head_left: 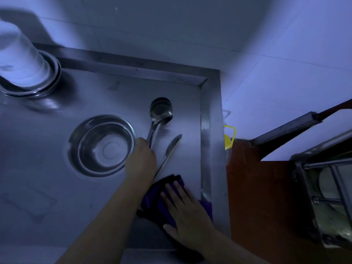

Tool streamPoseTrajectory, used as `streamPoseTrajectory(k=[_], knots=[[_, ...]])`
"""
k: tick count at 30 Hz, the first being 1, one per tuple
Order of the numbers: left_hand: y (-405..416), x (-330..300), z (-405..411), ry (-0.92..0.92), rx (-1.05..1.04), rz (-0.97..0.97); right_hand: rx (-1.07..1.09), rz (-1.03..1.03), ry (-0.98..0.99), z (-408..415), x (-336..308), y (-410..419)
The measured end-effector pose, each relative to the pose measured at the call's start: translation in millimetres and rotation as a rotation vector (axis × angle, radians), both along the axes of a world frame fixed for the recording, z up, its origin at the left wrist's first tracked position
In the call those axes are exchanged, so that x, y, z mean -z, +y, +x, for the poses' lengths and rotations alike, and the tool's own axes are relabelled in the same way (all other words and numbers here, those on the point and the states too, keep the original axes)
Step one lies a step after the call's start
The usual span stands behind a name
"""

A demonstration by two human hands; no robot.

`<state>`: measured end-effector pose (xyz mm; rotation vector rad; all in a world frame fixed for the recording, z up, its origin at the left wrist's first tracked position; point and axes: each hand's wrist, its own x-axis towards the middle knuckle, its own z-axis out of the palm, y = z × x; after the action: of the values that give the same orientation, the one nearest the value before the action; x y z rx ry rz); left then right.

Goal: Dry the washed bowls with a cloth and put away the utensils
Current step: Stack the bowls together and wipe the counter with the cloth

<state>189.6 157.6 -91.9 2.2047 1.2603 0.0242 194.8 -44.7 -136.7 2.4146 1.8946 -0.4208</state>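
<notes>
1. Nearest me, my right hand (187, 210) lies flat on a purple cloth (162, 199), fingers (179, 191) straight and spread, pressing the cloth onto the steel desk (57, 187) near its right rim.
2. My left hand (142, 159) reaches further in, fingers curled round the handles of the ladles (161, 111), whose bowls lie nested and point away from me.
3. One long spoon (170, 151) lies loose on the desk, just right of the left hand; its handle end runs toward the cloth.
4. One steel bowl (102, 145) sits mouth up, just left of the left hand. Another steel bowl (38, 84) sits at the far left corner with an upturned clear tumbler (17, 54) on it.
5. Judging the step: I am gathering the utensils. To do it well, I would grip the ladle handles together near their middle so the heavy bowls do not tip, lift clear of the nearby bowl's rim, then collect the spoon.
6. A dish rack (327, 187) stands to the right; it looks the likely place for them.
7. No brand, label or writing is readable; the light is dim and blue.
</notes>
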Motion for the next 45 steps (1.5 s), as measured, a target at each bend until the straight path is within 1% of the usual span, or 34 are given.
streamPoseTrajectory(k=[4,8,12,14,16,18,21,23,25,27,30,33,40,42,45], knots=[[48,-4,-18,-0.049,-0.059,-0.009,0.079,0.055,-0.001,47,8,55],[85,8,-37,-0.080,-0.171,-0.105,0.194,0.117,-0.027,106,16,121],[112,23,-60,-0.115,-0.263,-0.131,0.340,0.089,-0.159,155,26,183],[122,24,-72,-0.116,-0.296,-0.118,0.385,0.041,-0.253,161,27,203],[129,22,-83,-0.096,-0.304,-0.094,0.410,0.010,-0.275,150,24,210],[133,18,-91,-0.083,-0.319,-0.089,0.372,0.048,-0.200,122,17,198],[138,13,-99,-0.089,-0.347,-0.105,0.245,0.131,-0.054,53,13,152],[141,9,-103,-0.096,-0.357,-0.115,0.155,0.111,-0.001,8,17,118],[142,7,-106,-0.103,-0.371,-0.123,0.093,0.102,0.010,-11,22,98],[143,8,-108,-0.106,-0.391,-0.127,0.080,0.105,0.017,-3,23,102],[144,12,-107,-0.106,-0.425,-0.137,0.156,0.135,0.027,29,23,141],[144,17,-100,-0.122,-0.463,-0.133,0.219,0.133,-0.009,67,24,204],[137,31,-70,-0.130,-0.570,-0.061,0.101,0.112,-0.051,146,35,351],[132,31,-58,-0.142,-0.602,-0.033,0.071,0.129,-0.075,161,35,375],[121,31,-36,-0.155,-0.613,-0.005,0.020,0.165,-0.092,173,37,381]])
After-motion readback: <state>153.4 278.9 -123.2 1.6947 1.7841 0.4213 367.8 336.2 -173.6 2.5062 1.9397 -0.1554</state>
